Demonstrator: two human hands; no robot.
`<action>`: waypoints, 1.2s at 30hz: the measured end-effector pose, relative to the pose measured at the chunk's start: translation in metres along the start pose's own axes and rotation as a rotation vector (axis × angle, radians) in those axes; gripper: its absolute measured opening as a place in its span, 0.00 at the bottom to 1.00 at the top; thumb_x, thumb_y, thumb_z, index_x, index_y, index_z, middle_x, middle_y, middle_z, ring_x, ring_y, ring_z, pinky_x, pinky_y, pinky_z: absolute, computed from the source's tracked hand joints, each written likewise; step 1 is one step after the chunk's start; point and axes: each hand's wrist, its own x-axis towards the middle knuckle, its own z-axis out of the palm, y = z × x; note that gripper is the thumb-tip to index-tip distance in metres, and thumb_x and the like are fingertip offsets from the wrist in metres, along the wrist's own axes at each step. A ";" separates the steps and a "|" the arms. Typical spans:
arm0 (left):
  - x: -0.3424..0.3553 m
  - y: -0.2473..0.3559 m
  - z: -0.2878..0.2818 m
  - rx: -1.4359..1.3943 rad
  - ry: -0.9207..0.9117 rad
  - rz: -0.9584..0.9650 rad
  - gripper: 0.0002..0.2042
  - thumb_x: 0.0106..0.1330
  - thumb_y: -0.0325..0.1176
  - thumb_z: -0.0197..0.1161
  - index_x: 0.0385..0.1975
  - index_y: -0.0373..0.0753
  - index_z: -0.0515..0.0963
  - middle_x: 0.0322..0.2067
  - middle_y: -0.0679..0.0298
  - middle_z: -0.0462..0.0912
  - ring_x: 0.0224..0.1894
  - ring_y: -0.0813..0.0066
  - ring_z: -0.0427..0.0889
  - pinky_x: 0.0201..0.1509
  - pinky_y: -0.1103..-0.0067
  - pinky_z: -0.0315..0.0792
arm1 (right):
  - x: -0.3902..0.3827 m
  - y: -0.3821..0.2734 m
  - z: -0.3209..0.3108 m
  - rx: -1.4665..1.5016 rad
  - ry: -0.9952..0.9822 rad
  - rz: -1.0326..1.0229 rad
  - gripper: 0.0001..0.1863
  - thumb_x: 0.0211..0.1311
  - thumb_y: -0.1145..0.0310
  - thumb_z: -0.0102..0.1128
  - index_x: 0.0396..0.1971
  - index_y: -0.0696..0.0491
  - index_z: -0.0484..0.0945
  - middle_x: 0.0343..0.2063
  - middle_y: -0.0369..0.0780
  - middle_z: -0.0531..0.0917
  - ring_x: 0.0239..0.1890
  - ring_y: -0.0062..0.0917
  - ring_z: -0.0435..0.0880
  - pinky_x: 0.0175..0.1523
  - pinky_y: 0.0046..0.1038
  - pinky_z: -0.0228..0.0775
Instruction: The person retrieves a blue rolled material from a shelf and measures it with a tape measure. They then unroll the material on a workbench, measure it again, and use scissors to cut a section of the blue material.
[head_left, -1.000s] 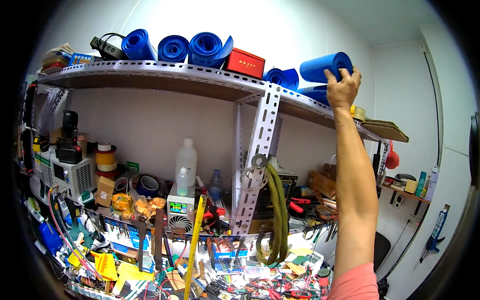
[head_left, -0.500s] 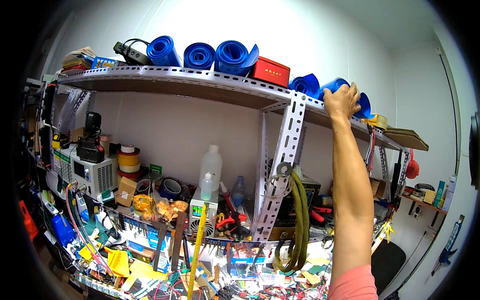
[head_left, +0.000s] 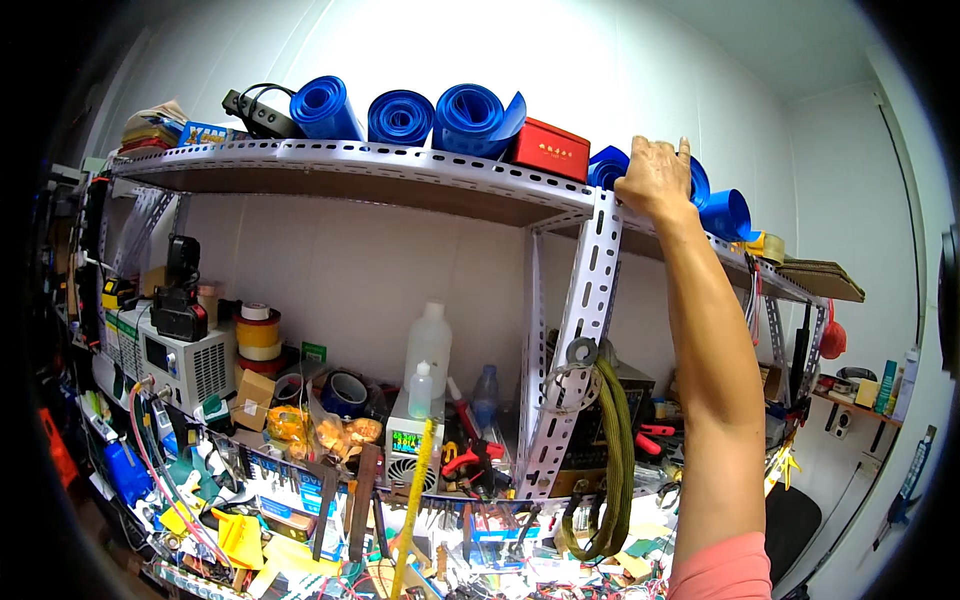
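My right hand (head_left: 654,175) is raised to the top shelf (head_left: 380,161), beside the red tin (head_left: 550,149). It is against the blue rolls at the right, partly covering them, with at least two fingers stretched upward and apart; whether it grips any is unclear. One roll (head_left: 728,215) lies just right of the hand. Three larger blue rolls, one of them loosely unfurled (head_left: 469,122), sit left of the tin. My left hand is out of view.
A perforated metal upright (head_left: 580,330) carries hanging green braided sleeving (head_left: 615,450). Below are a power supply (head_left: 185,365), bottles (head_left: 428,340), spools (head_left: 258,335) and a densely cluttered bench (head_left: 240,540). Cardboard sheets (head_left: 815,275) overhang the shelf's right end.
The blue roll my right hand held above the shelf has been lowered among the others. My hand has since moved slightly left and up, its fingers straighter. The view has shifted.
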 end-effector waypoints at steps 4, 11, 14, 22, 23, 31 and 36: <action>0.004 -0.002 -0.001 -0.009 -0.011 0.001 0.16 0.73 0.48 0.64 0.41 0.40 0.87 0.26 0.63 0.83 0.29 0.67 0.79 0.35 0.70 0.74 | 0.018 -0.006 -0.004 -0.059 -0.232 0.030 0.19 0.51 0.65 0.65 0.42 0.56 0.92 0.48 0.52 0.91 0.57 0.42 0.88 0.83 0.51 0.43; 0.005 -0.005 -0.003 -0.031 -0.015 0.011 0.17 0.74 0.49 0.64 0.41 0.40 0.87 0.26 0.63 0.83 0.29 0.68 0.79 0.35 0.71 0.74 | 0.026 -0.016 0.006 -0.095 -0.247 0.097 0.17 0.56 0.67 0.63 0.43 0.52 0.92 0.48 0.50 0.91 0.59 0.41 0.87 0.83 0.51 0.44; 0.006 -0.008 -0.004 -0.036 -0.031 0.021 0.17 0.74 0.49 0.64 0.41 0.40 0.87 0.26 0.63 0.83 0.29 0.68 0.79 0.35 0.71 0.74 | 0.018 -0.005 0.022 0.044 0.048 0.084 0.15 0.58 0.70 0.61 0.43 0.50 0.92 0.49 0.44 0.90 0.57 0.37 0.88 0.82 0.50 0.49; 0.002 -0.009 -0.009 -0.045 -0.046 0.041 0.18 0.74 0.50 0.64 0.40 0.40 0.87 0.26 0.64 0.83 0.28 0.70 0.78 0.34 0.72 0.74 | 0.014 0.030 0.015 0.175 0.586 0.148 0.13 0.59 0.70 0.62 0.43 0.48 0.89 0.45 0.41 0.87 0.49 0.38 0.88 0.66 0.45 0.69; 0.002 -0.008 -0.010 -0.045 -0.049 0.043 0.18 0.74 0.50 0.63 0.40 0.40 0.87 0.26 0.64 0.83 0.28 0.70 0.78 0.34 0.72 0.74 | 0.019 0.033 0.003 0.187 0.613 0.194 0.13 0.59 0.70 0.62 0.43 0.48 0.89 0.45 0.42 0.86 0.48 0.39 0.87 0.64 0.44 0.71; -0.007 -0.007 -0.024 -0.070 -0.065 0.050 0.19 0.74 0.51 0.63 0.40 0.40 0.87 0.26 0.65 0.83 0.28 0.71 0.78 0.34 0.72 0.73 | -0.064 0.078 -0.071 0.309 0.890 -0.283 0.16 0.62 0.81 0.60 0.48 0.53 0.84 0.45 0.46 0.83 0.47 0.43 0.86 0.52 0.41 0.81; -0.012 0.000 -0.036 -0.094 -0.085 0.041 0.19 0.74 0.52 0.63 0.40 0.40 0.87 0.25 0.65 0.83 0.28 0.71 0.78 0.34 0.73 0.73 | -0.164 0.099 -0.105 0.380 0.841 -0.303 0.18 0.62 0.74 0.68 0.53 0.56 0.83 0.46 0.46 0.81 0.47 0.37 0.85 0.50 0.36 0.79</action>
